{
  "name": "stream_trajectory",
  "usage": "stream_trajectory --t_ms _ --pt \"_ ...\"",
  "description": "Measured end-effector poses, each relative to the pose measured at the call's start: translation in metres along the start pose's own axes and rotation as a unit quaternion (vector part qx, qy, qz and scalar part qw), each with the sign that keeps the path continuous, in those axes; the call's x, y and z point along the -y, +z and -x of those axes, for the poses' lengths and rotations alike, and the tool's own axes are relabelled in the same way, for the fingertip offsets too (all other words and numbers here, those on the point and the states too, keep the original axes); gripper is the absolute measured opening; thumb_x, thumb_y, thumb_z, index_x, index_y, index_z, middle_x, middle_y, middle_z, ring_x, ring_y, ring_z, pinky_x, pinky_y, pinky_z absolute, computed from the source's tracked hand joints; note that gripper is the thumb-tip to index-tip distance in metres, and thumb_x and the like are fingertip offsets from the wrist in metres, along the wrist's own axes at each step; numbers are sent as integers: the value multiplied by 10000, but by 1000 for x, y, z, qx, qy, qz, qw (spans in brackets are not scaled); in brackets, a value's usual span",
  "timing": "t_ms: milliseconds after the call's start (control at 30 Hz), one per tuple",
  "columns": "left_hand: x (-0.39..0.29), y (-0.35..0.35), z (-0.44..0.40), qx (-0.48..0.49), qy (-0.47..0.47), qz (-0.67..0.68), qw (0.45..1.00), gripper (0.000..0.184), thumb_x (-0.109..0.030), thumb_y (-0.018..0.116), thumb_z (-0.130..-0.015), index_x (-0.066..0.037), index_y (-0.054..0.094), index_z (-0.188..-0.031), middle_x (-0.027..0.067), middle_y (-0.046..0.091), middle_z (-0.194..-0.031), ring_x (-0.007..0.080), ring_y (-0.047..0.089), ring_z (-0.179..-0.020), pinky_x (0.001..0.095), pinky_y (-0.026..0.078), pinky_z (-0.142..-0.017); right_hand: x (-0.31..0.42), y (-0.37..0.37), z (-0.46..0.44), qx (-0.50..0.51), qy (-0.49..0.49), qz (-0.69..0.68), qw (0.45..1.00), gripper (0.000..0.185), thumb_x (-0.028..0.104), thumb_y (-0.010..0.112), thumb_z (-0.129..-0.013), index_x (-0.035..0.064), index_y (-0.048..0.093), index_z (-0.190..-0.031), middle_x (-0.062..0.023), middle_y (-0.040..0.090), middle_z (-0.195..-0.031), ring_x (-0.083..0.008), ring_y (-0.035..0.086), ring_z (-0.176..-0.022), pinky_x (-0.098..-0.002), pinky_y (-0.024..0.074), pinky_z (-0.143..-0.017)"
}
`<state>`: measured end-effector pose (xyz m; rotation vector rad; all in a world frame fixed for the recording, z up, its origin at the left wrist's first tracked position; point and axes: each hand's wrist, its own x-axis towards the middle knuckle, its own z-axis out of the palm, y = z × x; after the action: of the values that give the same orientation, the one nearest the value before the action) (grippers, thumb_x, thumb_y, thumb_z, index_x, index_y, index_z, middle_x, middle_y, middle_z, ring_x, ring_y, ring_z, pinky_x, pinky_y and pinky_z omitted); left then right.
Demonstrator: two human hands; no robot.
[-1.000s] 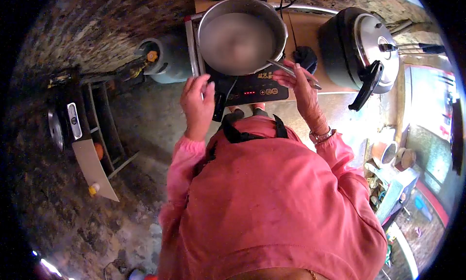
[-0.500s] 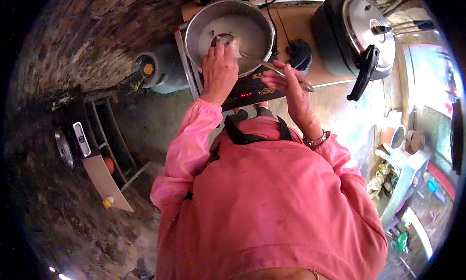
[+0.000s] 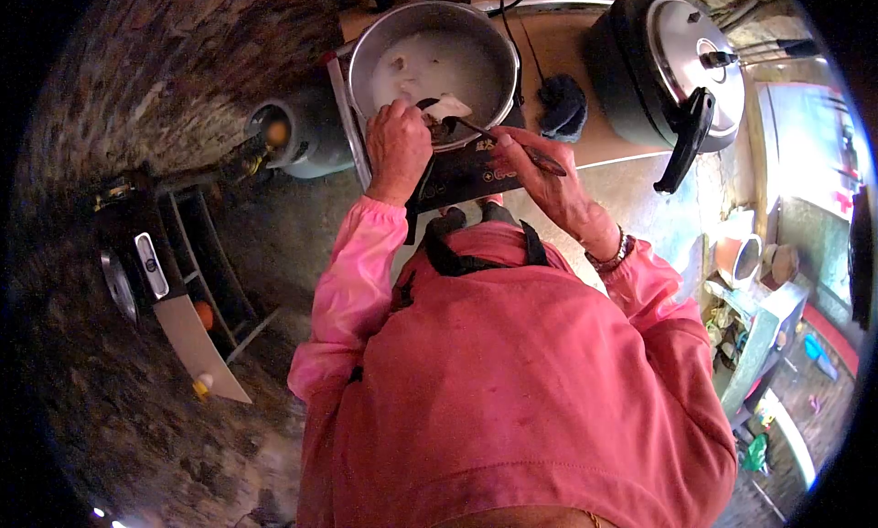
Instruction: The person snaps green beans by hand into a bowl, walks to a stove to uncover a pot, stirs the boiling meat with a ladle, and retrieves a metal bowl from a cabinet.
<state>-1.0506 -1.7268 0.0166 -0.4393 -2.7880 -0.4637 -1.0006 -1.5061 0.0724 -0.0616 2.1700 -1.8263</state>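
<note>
A large metal pot with cloudy liquid and a few pale pieces in it stands on a black induction cooker. My right hand is closed on the handle of a metal ladle, whose bowl end is at the pot's near rim. A pale piece of food lies at the ladle's bowl. My left hand is at the near left rim, its fingers bent beside the ladle and the pale piece; what its fingertips hold, if anything, is hidden.
A large black pressure cooker with a metal lid stands right of the pot. A dark cloth lies between them. To the left is a gas cylinder. A dark rack stands further left.
My left hand first reached over the pot, then drew back to its near rim. My right hand has brought the ladle, now with a pale piece at it, toward the near rim.
</note>
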Motion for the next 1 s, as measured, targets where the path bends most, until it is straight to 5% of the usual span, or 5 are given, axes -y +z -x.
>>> stream_trajectory --t_ms 300,600,1000 --pt "19 -5 -7 15 -55 75 996 60 -49 570 -719 1 603 -723 163 572 -794 359 578 -770 454 458 -693 -8 -8 -1 -46 17 -104 993 383 307 522 -951 -31 604 -1111 -103 667 -850 -162 634 -743 -265 511 -681" --pt "39 -12 -22 81 -159 139 974 121 -154 613 -696 -38 643 -713 156 638 -748 358 619 -711 430 482 -623 -2 -18 3 -90 67 -174 978 409 329 510 -950 -34 598 -1118 -151 675 -893 -211 672 -790 -289 537 -705" --pt "69 -8 -24 146 -222 287 921 253 -233 606 -691 4 671 -749 171 614 -635 255 618 -594 357 464 -593 -4 -23 7 -96 58 -202 973 452 332 502 -953 -73 563 -1142 -195 664 -905 -254 678 -792 -324 558 -721"
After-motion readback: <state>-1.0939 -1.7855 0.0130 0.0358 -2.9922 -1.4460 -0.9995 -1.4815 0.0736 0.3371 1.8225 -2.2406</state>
